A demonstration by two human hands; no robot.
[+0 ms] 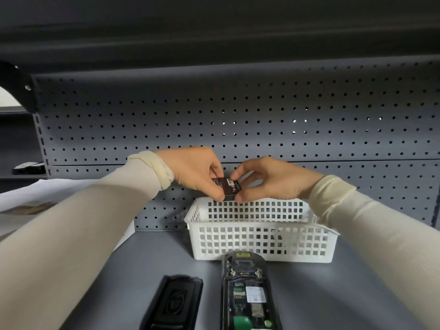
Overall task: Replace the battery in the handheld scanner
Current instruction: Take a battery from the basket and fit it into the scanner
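Observation:
A small black battery [227, 186] with a white label is held in the air above the back rim of a white lattice basket [259, 244]. My left hand [195, 172] pinches its left end and my right hand [266, 179] pinches its right end. The handheld scanner [248, 294] lies face down on the grey shelf at the bottom centre, its battery bay uncovered with circuit parts and a label showing. Its black battery cover [173, 303] lies just to the left of it.
A grey pegboard wall [238, 120] rises behind the basket, under a dark shelf overhead. Something dark lies inside the basket [276, 236]. White sheets [35, 194] lie at the left. A dark flat object [28, 167] sits on a far-left shelf.

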